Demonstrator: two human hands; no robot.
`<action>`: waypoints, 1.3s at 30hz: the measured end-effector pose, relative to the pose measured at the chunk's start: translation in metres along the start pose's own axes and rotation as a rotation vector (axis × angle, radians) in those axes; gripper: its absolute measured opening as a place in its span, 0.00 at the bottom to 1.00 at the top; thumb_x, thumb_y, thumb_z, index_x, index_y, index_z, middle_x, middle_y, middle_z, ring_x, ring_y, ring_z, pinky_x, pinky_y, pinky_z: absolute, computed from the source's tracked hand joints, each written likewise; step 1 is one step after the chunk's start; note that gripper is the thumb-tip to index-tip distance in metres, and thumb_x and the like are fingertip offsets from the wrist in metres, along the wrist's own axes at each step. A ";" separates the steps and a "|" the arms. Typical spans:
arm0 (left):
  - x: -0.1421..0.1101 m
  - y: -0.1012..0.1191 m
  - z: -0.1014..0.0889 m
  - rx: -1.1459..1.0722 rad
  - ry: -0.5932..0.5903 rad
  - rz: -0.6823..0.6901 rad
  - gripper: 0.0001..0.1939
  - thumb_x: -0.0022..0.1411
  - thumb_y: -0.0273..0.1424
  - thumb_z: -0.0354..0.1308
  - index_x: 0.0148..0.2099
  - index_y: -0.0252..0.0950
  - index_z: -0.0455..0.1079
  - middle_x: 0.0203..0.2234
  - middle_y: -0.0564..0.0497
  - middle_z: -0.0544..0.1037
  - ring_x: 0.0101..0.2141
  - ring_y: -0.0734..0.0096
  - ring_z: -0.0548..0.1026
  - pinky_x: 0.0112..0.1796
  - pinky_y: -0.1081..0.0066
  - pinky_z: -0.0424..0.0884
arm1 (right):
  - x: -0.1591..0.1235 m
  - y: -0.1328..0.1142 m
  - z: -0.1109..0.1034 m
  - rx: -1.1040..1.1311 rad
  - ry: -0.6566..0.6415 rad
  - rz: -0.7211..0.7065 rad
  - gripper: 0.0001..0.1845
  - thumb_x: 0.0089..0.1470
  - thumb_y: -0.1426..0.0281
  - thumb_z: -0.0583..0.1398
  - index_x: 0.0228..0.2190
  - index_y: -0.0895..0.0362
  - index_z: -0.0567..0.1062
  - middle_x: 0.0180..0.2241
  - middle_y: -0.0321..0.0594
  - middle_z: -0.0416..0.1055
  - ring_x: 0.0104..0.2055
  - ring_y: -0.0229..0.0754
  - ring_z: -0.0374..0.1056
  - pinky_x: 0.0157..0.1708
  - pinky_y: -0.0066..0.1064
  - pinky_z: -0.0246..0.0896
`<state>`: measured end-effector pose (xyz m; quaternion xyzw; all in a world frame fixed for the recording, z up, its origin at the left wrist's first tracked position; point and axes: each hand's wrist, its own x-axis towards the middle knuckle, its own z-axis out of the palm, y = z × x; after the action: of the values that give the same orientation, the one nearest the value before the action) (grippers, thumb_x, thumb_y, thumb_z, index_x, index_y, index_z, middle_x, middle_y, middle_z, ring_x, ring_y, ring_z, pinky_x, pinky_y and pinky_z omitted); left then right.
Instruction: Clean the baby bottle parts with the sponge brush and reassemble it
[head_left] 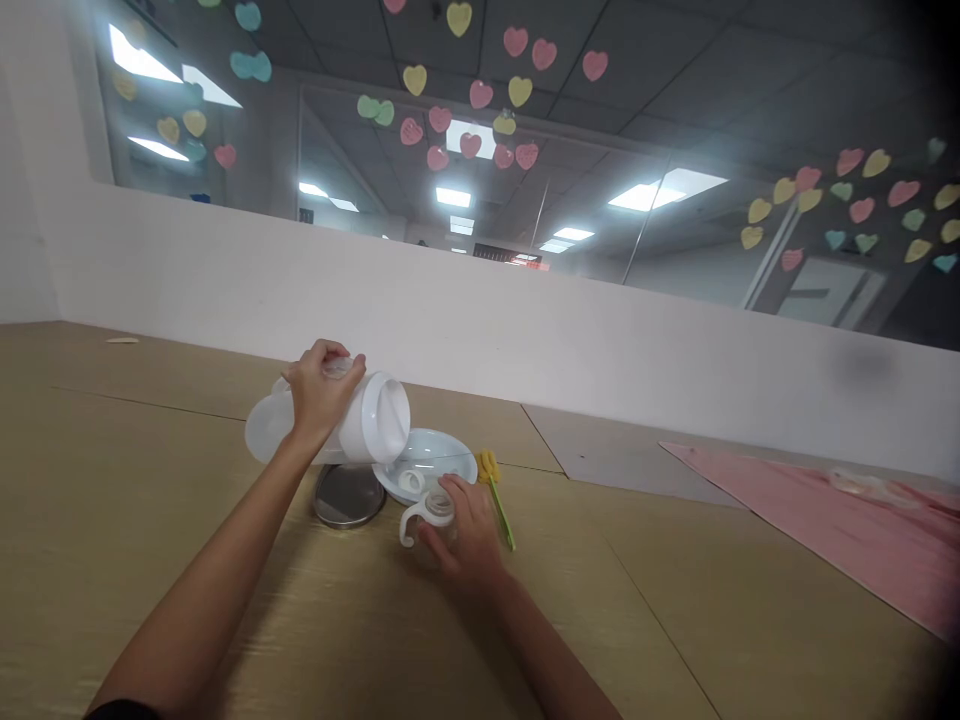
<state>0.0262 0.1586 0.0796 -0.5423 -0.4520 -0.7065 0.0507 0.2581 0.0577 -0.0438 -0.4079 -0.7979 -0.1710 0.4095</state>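
Note:
My left hand (319, 395) is closed on a white and translucent jug (376, 418), holding it tipped on its side. The jug's wide mouth faces right, near the left rim of a pale blue bowl (455, 452); no stream of liquid can be made out. A white ring-shaped piece (411, 481) lies in the bowl. Closer to me, my right hand (471, 530) grips a small clear bottle (439, 503) with a curved white handle (408, 525). My fingers partly hide its body. Below the jug lies a round grey metal lid or plate (349, 496).
Right of the bowl lies a brush (501, 505) with a yellow sponge head and green handle. A pink cloth (817, 520) covers the table's right side, with a crumpled clear plastic item (870, 488) on it. A white wall (465, 320) and window bound the back.

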 end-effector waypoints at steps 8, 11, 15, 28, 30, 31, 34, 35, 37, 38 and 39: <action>0.013 0.001 -0.011 -0.128 0.044 -0.103 0.08 0.48 0.36 0.59 0.30 0.37 0.66 0.26 0.56 0.71 0.26 0.75 0.67 0.31 0.73 0.64 | 0.001 0.001 0.001 0.014 -0.022 0.022 0.27 0.54 0.60 0.55 0.53 0.59 0.62 0.49 0.49 0.66 0.52 0.51 0.61 0.49 0.46 0.58; 0.011 0.015 -0.013 -0.177 -0.002 -0.072 0.08 0.48 0.35 0.59 0.29 0.38 0.66 0.26 0.56 0.70 0.27 0.74 0.68 0.31 0.73 0.65 | 0.001 0.001 0.000 0.023 -0.023 0.034 0.27 0.55 0.59 0.55 0.53 0.60 0.61 0.48 0.50 0.67 0.51 0.50 0.62 0.49 0.44 0.58; 0.000 0.038 -0.013 -0.215 -0.071 -0.005 0.08 0.49 0.35 0.59 0.30 0.38 0.65 0.27 0.55 0.71 0.30 0.73 0.70 0.35 0.71 0.67 | 0.000 0.000 0.001 0.030 -0.031 0.035 0.27 0.55 0.59 0.55 0.52 0.60 0.62 0.47 0.49 0.67 0.49 0.50 0.63 0.48 0.43 0.58; -0.002 0.032 -0.005 -0.240 -0.074 -0.057 0.12 0.47 0.36 0.61 0.34 0.38 0.65 0.26 0.56 0.69 0.27 0.74 0.68 0.32 0.72 0.66 | 0.001 0.000 -0.001 0.031 -0.034 0.063 0.26 0.56 0.58 0.54 0.51 0.60 0.64 0.47 0.49 0.68 0.49 0.49 0.63 0.47 0.43 0.58; 0.008 0.016 -0.007 -0.264 -0.013 -0.145 0.13 0.46 0.36 0.61 0.34 0.38 0.65 0.23 0.57 0.67 0.23 0.76 0.66 0.28 0.74 0.64 | 0.001 0.001 -0.001 0.027 -0.035 0.057 0.26 0.56 0.58 0.54 0.52 0.60 0.64 0.47 0.49 0.67 0.49 0.49 0.63 0.48 0.43 0.58; 0.013 0.007 -0.008 -0.288 0.010 -0.197 0.13 0.46 0.36 0.61 0.34 0.38 0.65 0.22 0.57 0.66 0.22 0.77 0.65 0.26 0.74 0.63 | 0.001 0.002 -0.001 0.024 -0.035 0.054 0.26 0.56 0.59 0.54 0.52 0.60 0.64 0.48 0.49 0.67 0.50 0.49 0.63 0.48 0.44 0.58; 0.027 -0.018 -0.015 -0.346 0.082 -0.345 0.14 0.45 0.35 0.61 0.34 0.37 0.63 0.19 0.59 0.62 0.19 0.78 0.62 0.23 0.75 0.60 | 0.001 0.004 0.001 0.019 -0.032 0.046 0.26 0.56 0.60 0.54 0.53 0.59 0.63 0.47 0.48 0.67 0.49 0.49 0.63 0.47 0.44 0.58; 0.031 -0.026 -0.017 -0.351 0.112 -0.385 0.14 0.45 0.35 0.61 0.34 0.37 0.63 0.19 0.59 0.61 0.19 0.78 0.62 0.22 0.75 0.60 | 0.001 0.004 0.001 0.018 -0.029 0.042 0.26 0.56 0.60 0.54 0.53 0.59 0.63 0.47 0.48 0.67 0.49 0.49 0.63 0.47 0.44 0.59; 0.037 -0.040 -0.022 -0.344 0.169 -0.453 0.14 0.44 0.34 0.62 0.33 0.37 0.63 0.19 0.59 0.60 0.19 0.78 0.61 0.22 0.75 0.59 | 0.001 0.004 0.002 0.019 -0.021 0.037 0.26 0.56 0.60 0.54 0.53 0.58 0.63 0.47 0.47 0.68 0.48 0.49 0.64 0.46 0.44 0.60; 0.039 -0.047 -0.024 -0.342 0.193 -0.480 0.14 0.44 0.34 0.61 0.33 0.36 0.63 0.19 0.59 0.61 0.19 0.78 0.61 0.22 0.75 0.59 | 0.001 0.003 0.002 0.021 -0.017 0.035 0.25 0.56 0.60 0.55 0.53 0.58 0.63 0.47 0.47 0.68 0.48 0.49 0.64 0.46 0.44 0.60; 0.041 -0.054 -0.026 -0.345 0.215 -0.503 0.13 0.44 0.34 0.61 0.32 0.36 0.63 0.19 0.59 0.61 0.20 0.78 0.61 0.23 0.74 0.59 | 0.002 0.003 0.001 0.024 -0.014 0.035 0.25 0.56 0.59 0.55 0.52 0.58 0.63 0.47 0.47 0.68 0.47 0.50 0.65 0.46 0.44 0.61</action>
<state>-0.0391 0.1895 0.0813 -0.3362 -0.4376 -0.8163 -0.1707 0.2592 0.0612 -0.0437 -0.4178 -0.7956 -0.1514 0.4118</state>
